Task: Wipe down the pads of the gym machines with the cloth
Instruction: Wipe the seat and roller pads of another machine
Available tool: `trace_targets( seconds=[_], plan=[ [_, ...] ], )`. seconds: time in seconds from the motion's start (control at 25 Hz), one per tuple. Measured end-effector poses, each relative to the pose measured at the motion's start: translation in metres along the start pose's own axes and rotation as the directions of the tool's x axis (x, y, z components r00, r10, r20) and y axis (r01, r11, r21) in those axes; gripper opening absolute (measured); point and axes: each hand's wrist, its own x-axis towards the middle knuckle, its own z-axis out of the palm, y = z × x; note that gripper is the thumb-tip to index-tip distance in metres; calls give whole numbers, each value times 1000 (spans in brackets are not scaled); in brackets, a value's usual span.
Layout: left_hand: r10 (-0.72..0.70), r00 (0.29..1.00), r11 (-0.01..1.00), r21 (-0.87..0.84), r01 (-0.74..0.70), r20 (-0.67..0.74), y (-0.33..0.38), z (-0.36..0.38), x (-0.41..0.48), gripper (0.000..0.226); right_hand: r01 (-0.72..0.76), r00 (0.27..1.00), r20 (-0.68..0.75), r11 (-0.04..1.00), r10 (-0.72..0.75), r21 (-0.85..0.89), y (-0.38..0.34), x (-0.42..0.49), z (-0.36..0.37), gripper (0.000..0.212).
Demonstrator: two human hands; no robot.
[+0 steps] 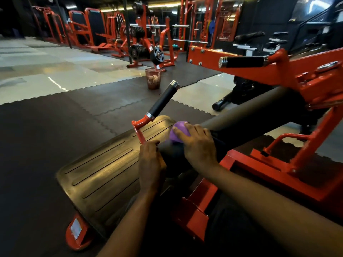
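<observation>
The cloth (179, 131), purple and bunched, sits under the right grip (196, 143), whose fingers curl over it and press it onto the dark pad (169, 154) at mid-frame, just right of the ribbed footplate (104, 169). The left grip (151, 160) lies on the pad's left end beside the red bracket (140, 134), fingers bent. Whether it clasps the pad or only rests there I cannot tell.

To do this wipe well, the cloth would better be opened flatter, since a wad touches little of the surface. Strokes should probably run along the pad's length and overlap, then go over the curve to the far side, which is hidden here. The left grip looks well placed to steady the pad against rolling. It should shift aside so the patch beneath it gets wiped too. The bracket is close, so knuckles could knock it on a long stroke.

Counted:
- one cloth
- one pad under the hands
- one footplate
- one long brown tube (241, 112) on the right
- two black-sleeved handles, one near (164, 100) and one far right (243, 61)
- one bin (153, 78) on the far mat
</observation>
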Motion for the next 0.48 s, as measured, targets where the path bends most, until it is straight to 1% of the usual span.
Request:
trace_targets(
  seconds=[0.08,0.2,0.36,0.44,0.48],
  plan=[
    [46,997,998,28,-48,62,16,11,10,40,-61,998,-33,997,60,-37,38,6,-9,58],
    [63,989,995,69,-73,132,32,27,24,33,-127,987,-108,988,118,-87,99,9,-24,55],
    [90,974,988,107,-115,209,41,43,31,32,-206,968,-174,970,183,-126,187,13,-49,54],
    [76,973,983,146,-109,217,43,46,30,34,-325,933,-200,939,298,-116,219,23,-62,50],
    [71,975,982,159,-106,209,44,47,28,35,-403,901,-213,911,378,-87,231,33,-68,48]
  ],
)
